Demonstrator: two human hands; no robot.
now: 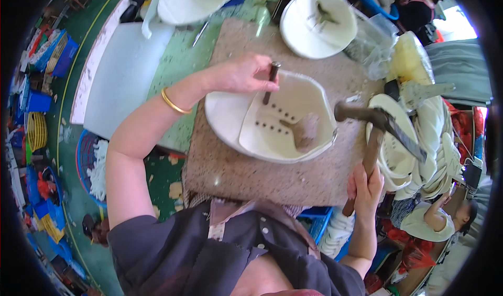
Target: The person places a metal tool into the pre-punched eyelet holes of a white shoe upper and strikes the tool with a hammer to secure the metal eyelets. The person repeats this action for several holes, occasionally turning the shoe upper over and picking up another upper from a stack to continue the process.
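Note:
My left hand (246,75) pinches a dark metal punch (271,84) upright, its lower tip at a row of holes in a white cap-like piece (225,110). Two rows of dark holes run across the panel of that piece, and its right end is hollow. The piece lies on a speckled brown work board (220,178). To the right, my right hand (365,188) is wrapped round the wooden handle of a hammer (373,139). The hammer's head is raised beyond the right edge of the white piece, apart from the punch.
Similar white pieces (319,23) lie at the back, and more (393,149) are heaped at the right beside the board. A clear plastic bag (373,44) sits at the back right. A pale sheet (123,76) covers the left of the table. Another person (432,221) is at the far right.

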